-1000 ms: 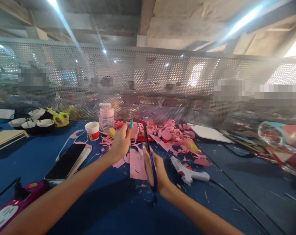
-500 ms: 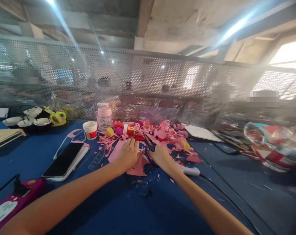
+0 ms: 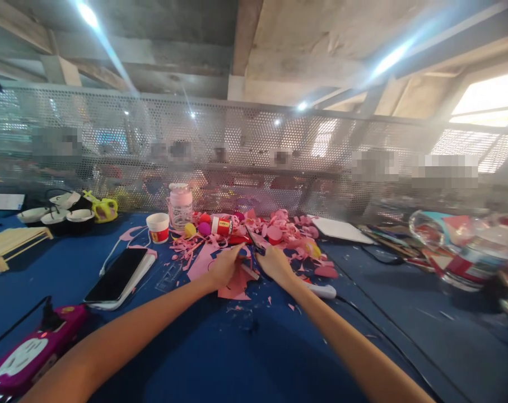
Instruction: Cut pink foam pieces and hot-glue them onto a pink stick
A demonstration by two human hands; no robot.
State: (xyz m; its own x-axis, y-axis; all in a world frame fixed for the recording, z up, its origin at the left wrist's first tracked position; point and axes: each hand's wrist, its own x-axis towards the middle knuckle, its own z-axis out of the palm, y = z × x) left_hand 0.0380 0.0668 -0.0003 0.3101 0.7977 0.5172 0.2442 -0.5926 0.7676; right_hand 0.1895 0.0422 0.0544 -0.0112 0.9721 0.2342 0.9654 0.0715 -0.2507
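1. blue table (image 3: 245, 358) littered with pink scraps (image 3: 287, 229), a mesh screen behind.
2. left hand (image 3: 223, 267) presses flat, fingers spread, on the pink paper (image 3: 236, 285).
3. right hand (image 3: 275, 264) is curled around the scissors (image 3: 252, 242), just beside the paper.
4. phone (image 3: 117, 275) lies well to the left.

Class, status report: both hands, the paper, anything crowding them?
Left hand on pink paper. Right hand holds scissors. Pink scraps, glue gun crowd close.

Hazy, streaking ceiling glare, bright right window, warped edges
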